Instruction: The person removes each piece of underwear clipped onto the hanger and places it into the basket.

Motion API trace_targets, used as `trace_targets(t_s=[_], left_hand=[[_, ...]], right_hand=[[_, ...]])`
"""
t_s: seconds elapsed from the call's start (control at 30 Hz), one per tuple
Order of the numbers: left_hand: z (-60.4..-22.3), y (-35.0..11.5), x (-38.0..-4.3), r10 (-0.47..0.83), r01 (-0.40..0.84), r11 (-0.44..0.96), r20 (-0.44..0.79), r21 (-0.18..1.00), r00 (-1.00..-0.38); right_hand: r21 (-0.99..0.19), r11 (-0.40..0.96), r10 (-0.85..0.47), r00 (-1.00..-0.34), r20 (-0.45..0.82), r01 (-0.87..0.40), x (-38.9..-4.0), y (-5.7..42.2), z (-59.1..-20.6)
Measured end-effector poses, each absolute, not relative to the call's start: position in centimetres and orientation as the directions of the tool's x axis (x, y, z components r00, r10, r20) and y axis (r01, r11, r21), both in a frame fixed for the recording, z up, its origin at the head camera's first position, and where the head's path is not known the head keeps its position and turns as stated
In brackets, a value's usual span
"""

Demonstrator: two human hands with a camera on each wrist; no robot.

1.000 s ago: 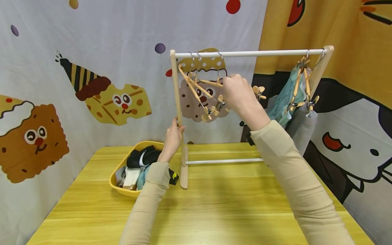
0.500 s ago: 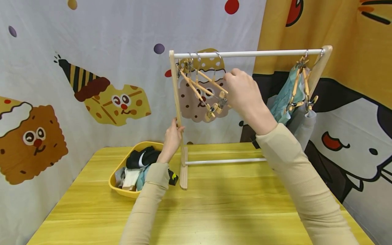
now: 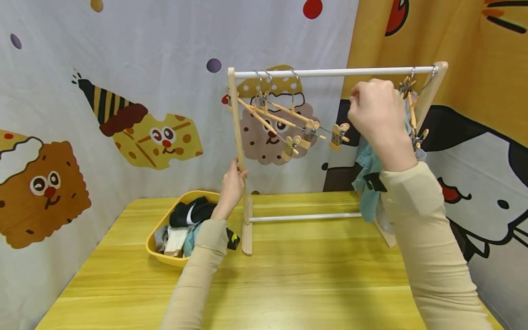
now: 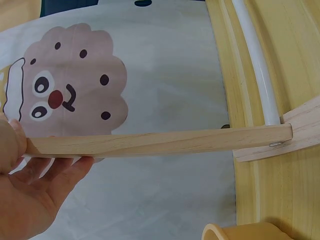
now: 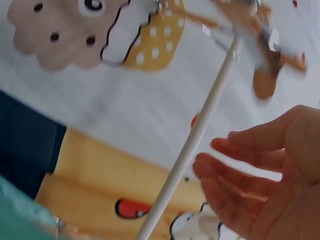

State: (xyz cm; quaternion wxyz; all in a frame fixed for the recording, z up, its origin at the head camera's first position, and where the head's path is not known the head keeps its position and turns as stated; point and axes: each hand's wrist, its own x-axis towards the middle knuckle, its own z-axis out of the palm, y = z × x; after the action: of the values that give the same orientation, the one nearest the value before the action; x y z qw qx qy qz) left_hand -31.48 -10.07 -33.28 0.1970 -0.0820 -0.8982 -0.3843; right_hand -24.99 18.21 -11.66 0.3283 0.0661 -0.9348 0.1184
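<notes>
A small clothes rack stands on the table, with a white rail (image 3: pixel 330 72) across its top. My left hand (image 3: pixel 232 185) grips the rack's left wooden post (image 4: pixel 160 142), thumb on one side and fingers on the other in the left wrist view. Several wooden clip hangers (image 3: pixel 310 132) hang bare at the left of the rail. Right of them, my right hand (image 3: pixel 377 114) is raised in front of the rack. Its fingers are loosely bent and hold nothing in the right wrist view, where blurred hanger clips (image 5: pixel 265 65) lie beyond the fingertips.
Teal clothing (image 3: pixel 368 201) hangs at the rack's right end, partly behind the right arm. A yellow basket (image 3: pixel 165 259) of folded clothes stands left of the rack on the wooden table (image 3: pixel 288 284). Printed curtains (image 3: pixel 165 27) close off the back.
My right hand has moved right, away from the bare hangers, which have swung and now show their clips more fully. The left hand keeps its grip on the post.
</notes>
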Motion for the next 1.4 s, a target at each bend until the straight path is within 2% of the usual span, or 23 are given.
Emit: trace_targets(t_s=[0.23,0.53,0.7,0.9,1.03,1.23,1.4], left_hand=[[-33.3,-10.1,-31.4,-0.008,0.3,0.677,0.415,0.672,-0.91],[-33.2,-10.1,-31.4,-0.003,0.304,0.677,0.416,0.67,-0.909],[-33.3,-10.1,-31.4,-0.006,0.304,0.685,0.422,0.662,-0.907],[-33.2,-10.1,-31.4,-0.003,0.309,0.686,0.427,0.658,-0.904],[-33.1,-10.1,-31.3,-0.005,0.311,0.689,0.433,0.655,-0.901],[-33.2,-10.1,-31.3,-0.004,0.314,0.692,0.438,0.65,-0.899],[-33.4,-10.1,-31.3,-0.003,0.315,0.694,0.44,0.647,-0.898]], right_hand=[[-0.187,0.982,0.081,-0.862,0.501,-0.017,-26.1,22.8,-11.0],[-0.153,0.983,0.149,-0.927,0.343,0.102,-27.3,25.4,-12.2],[-0.153,0.982,0.148,-0.944,0.294,0.106,-27.9,26.0,-12.6],[-0.258,0.96,0.178,-0.953,0.244,0.113,-28.4,26.8,-12.9],[-0.293,0.952,0.167,-0.952,0.255,0.088,-28.6,27.1,-12.8],[-0.235,0.972,0.101,-0.935,0.341,0.019,-28.9,27.1,-12.4],[-0.207,0.978,0.072,-0.93,0.36,-0.005,-28.8,27.0,-12.1]])
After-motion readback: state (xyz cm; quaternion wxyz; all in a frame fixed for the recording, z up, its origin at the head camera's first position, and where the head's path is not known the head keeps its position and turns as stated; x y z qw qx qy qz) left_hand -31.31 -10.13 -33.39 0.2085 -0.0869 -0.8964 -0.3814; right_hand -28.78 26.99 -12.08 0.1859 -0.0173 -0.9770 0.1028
